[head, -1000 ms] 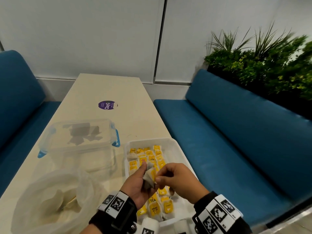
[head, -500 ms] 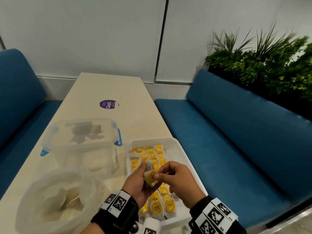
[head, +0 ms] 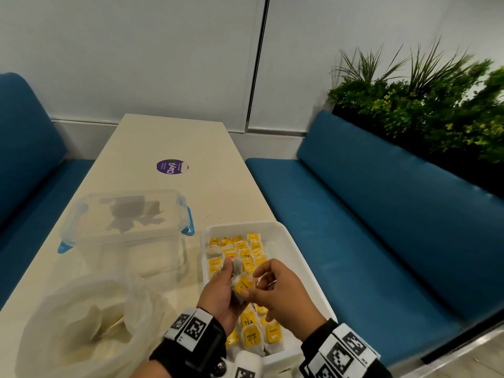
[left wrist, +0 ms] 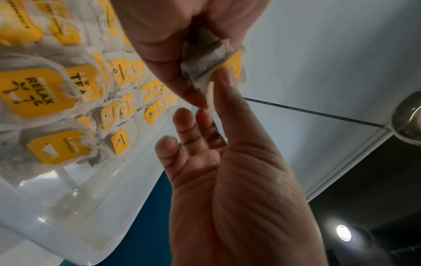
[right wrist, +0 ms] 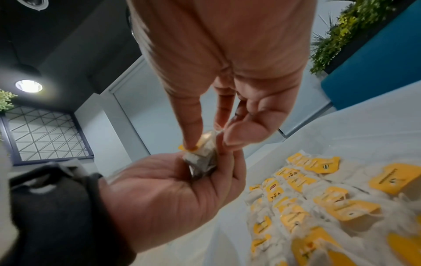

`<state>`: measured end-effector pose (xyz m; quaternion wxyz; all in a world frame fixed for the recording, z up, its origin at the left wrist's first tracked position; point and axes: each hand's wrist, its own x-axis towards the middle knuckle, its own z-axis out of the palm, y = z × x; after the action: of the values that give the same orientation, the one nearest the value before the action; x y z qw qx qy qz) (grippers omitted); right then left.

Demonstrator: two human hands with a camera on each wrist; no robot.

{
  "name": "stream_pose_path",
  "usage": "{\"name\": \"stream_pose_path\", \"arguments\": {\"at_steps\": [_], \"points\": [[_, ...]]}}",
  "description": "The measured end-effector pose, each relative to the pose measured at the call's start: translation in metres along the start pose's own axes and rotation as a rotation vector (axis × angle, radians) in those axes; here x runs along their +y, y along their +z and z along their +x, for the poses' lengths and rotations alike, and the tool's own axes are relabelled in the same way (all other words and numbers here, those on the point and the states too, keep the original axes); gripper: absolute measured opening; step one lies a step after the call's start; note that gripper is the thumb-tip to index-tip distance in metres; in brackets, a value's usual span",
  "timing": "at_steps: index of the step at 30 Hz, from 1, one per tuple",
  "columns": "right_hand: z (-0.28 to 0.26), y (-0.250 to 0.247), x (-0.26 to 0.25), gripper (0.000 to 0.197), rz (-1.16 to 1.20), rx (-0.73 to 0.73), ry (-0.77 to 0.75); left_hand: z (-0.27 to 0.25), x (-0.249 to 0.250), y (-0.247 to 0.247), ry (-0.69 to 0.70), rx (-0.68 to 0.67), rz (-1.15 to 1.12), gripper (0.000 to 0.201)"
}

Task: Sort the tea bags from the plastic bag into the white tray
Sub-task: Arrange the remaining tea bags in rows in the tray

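Yellow paper tags catch the eye first, rows of them on the tea bags (head: 246, 257) already laid in the white tray (head: 293, 242), which sits on the pale table (head: 169, 137) at its right edge, next to the blue bench (head: 381, 227). Above the tray's middle the person holds one more tea bag (head: 241, 286) between both hands. The left hand (head: 222, 293) cups it from below, palm up, fingers curled around the papery pouch; in the right wrist view the crumpled bag (right wrist: 201, 162) sits between the left thumb and fingertips. The right hand (head: 278, 294) comes in from the other side, thumb and forefinger pinched on the bag's yellow tag and upper edge, the other fingers loosely curled. From the left wrist view the same bag (left wrist: 209, 66) shows its grey pouch folded, with the yellow tag against the right fingers. It hangs clear of the bags lying in the tray. To the left of the tray, near the person, the plastic bag (head: 81, 323) lies open and rumpled on the table with a few pale tea bags still inside. Behind it stands a clear lidded container (head: 125, 222) with blue clips. Farther up the table there is a round purple sticker (head: 170, 166). Green plants (head: 422, 105) rise behind the bench on the right.
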<state>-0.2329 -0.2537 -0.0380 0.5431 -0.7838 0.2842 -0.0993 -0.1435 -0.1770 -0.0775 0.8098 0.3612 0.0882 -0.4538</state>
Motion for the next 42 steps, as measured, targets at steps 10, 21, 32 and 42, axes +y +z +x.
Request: {"name": "stream_pose_path", "arguments": {"at_steps": [10,21,32,42], "points": [[0.01,0.001,-0.003,0.027,-0.085,-0.034,-0.116,0.004,0.0,0.0,0.013,0.006,0.054,0.031],[0.013,-0.008,-0.012,0.034,-0.263,-0.068,-0.208,0.006,0.005,0.0,-0.02,0.044,0.004,0.025],[0.016,-0.024,-0.014,0.018,0.034,-0.134,-0.113,0.005,0.005,0.001,-0.017,-0.01,-0.061,0.032],[0.02,-0.041,-0.025,0.014,0.252,-0.011,-0.182,0.004,0.005,0.002,-0.099,0.061,-0.033,0.024]]}}
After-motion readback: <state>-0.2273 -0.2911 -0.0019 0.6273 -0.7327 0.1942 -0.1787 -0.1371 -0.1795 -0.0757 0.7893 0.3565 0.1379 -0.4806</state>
